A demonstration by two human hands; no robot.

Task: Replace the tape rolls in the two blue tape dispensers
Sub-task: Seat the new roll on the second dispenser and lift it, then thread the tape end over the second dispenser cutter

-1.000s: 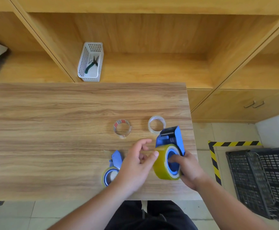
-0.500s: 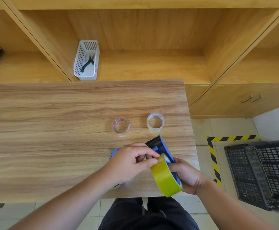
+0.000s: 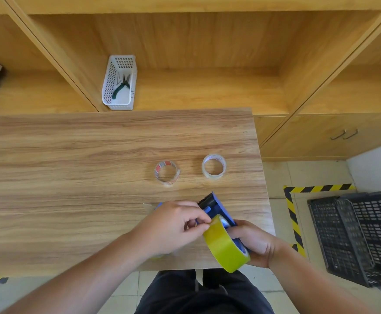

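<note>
My right hand [image 3: 254, 243] grips a blue tape dispenser [image 3: 217, 206] over the table's near right corner; its black toothed blade points up and left. A yellow tape roll [image 3: 224, 244] sits on the dispenser, tilted toward me. The fingertips of my left hand [image 3: 173, 225] pinch at the roll's top edge, beside the dispenser. The second blue dispenser [image 3: 158, 205] lies under my left hand, almost fully hidden. Two clear tape rolls lie flat further back: one with a red label [image 3: 167, 172] and one plain [image 3: 214, 166].
The wooden table [image 3: 71, 177] ends just right of the dispenser. Behind it, a shelf holds a white basket [image 3: 119, 83] with pliers. On the floor at right stand black crates [image 3: 357, 236] next to yellow-black floor tape [image 3: 294, 214].
The dispenser has been tipped from upright to lying back in my right hand. My left hand has moved right, from the roll's side to a pinch at its top edge.
</note>
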